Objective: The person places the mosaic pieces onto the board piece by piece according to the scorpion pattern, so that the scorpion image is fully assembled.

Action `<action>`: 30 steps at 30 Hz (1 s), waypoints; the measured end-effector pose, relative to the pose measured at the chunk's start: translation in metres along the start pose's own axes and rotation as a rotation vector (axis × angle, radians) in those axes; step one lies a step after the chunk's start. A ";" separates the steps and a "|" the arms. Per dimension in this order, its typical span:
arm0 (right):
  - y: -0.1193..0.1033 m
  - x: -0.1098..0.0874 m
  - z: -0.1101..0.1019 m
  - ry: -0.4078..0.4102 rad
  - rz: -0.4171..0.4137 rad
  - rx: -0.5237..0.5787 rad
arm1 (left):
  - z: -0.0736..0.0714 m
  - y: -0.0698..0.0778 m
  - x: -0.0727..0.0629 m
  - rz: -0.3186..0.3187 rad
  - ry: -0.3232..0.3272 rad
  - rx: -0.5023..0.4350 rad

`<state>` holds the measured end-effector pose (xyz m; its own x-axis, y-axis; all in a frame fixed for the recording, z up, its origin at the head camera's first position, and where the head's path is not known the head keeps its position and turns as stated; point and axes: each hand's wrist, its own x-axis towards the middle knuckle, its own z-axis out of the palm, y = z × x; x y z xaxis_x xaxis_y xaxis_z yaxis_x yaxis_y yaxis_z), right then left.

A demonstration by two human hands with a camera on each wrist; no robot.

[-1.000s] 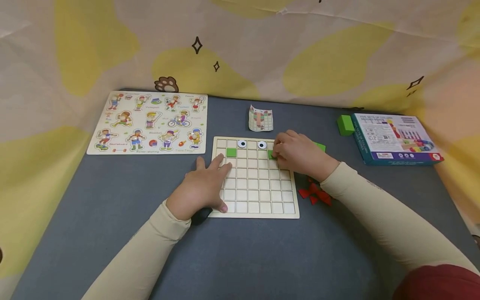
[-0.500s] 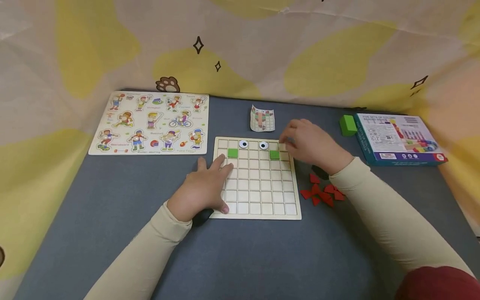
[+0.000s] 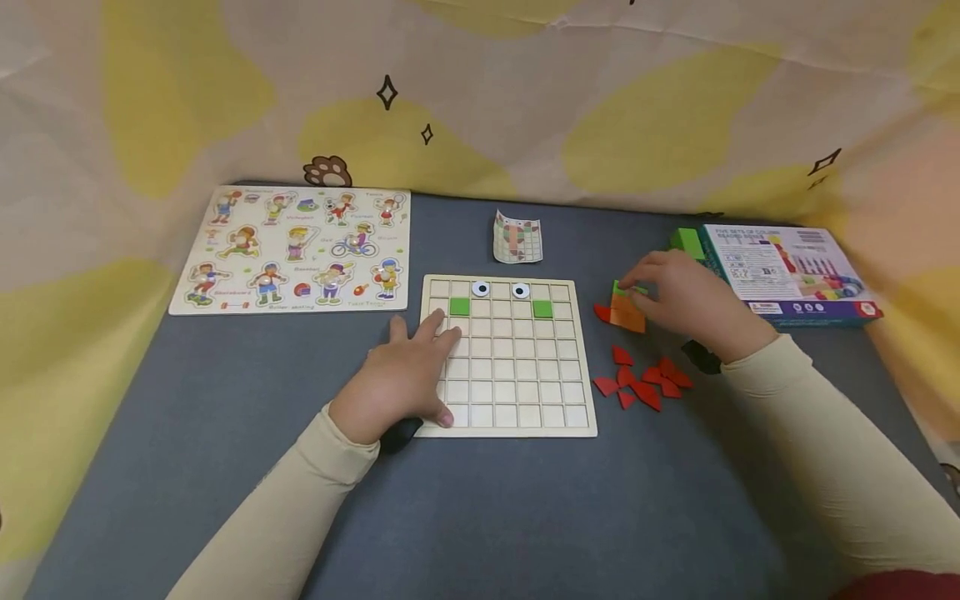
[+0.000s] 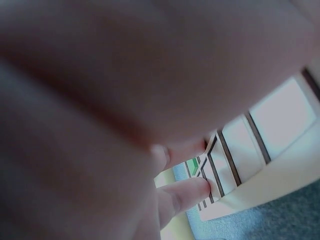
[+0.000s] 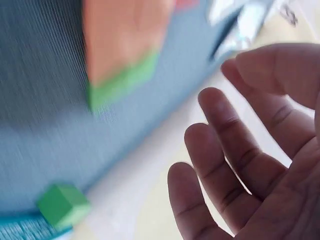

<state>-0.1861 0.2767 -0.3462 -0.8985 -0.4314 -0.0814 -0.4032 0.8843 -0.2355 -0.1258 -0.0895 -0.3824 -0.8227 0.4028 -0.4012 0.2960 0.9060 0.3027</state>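
Note:
In the head view my left hand [image 3: 397, 379] rests with spread fingers on the left edge of a pale wooden grid board [image 3: 517, 426]. On the board sit two green square tiles [image 3: 460, 307] and two eye tiles [image 3: 520, 290]. My right hand [image 3: 690, 300] is off to the right, above an orange block or stack [image 3: 627, 315] with a green strip [image 5: 125, 82] along its end. Its fingers are loosely bent, and the right wrist view shows nothing between them. A red piece [image 3: 602, 312] lies by the orange one. Several loose red pieces [image 3: 625, 377] are scattered nearer.
A small pattern card [image 3: 517, 240] stands behind the board. At the back left lies a sports-figure puzzle board [image 3: 292, 250]. To the back right, a green block [image 3: 686, 242] sits against a printed box [image 3: 787, 267]. A patterned cloth [image 3: 480, 100] hangs behind the table.
My right hand has left the second green tile on the board and moved right, over the orange and green pieces. My left hand stays put.

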 end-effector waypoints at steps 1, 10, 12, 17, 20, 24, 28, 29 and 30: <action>-0.001 -0.001 0.006 -0.005 -0.026 -0.005 | 0.000 0.000 0.000 0.000 0.000 0.000; -0.005 -0.002 0.040 0.022 -0.138 -0.113 | 0.000 -0.001 -0.002 0.005 -0.004 -0.004; -0.005 0.000 0.043 0.030 -0.139 -0.114 | 0.000 -0.001 -0.002 0.008 0.000 -0.005; -0.008 0.005 0.046 0.046 -0.150 -0.096 | 0.000 -0.001 -0.001 0.011 0.011 -0.006; -0.010 0.009 0.046 0.042 -0.139 -0.089 | -0.001 -0.002 -0.001 0.007 0.010 -0.004; -0.013 0.012 0.045 0.015 -0.101 -0.080 | -0.001 -0.002 -0.001 0.004 0.007 -0.003; -0.014 0.014 0.043 -0.010 -0.075 -0.073 | 0.001 -0.002 -0.001 0.005 0.010 -0.001; -0.014 0.015 0.042 -0.014 -0.076 -0.073 | 0.001 -0.002 -0.001 0.004 0.010 -0.002; -0.014 0.016 0.041 -0.015 -0.074 -0.069 | 0.001 -0.002 0.000 0.002 0.009 -0.004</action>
<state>-0.1874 0.2504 -0.3842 -0.8632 -0.4984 -0.0808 -0.4801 0.8597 -0.1743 -0.1256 -0.0909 -0.3837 -0.8267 0.4029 -0.3927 0.2954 0.9049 0.3065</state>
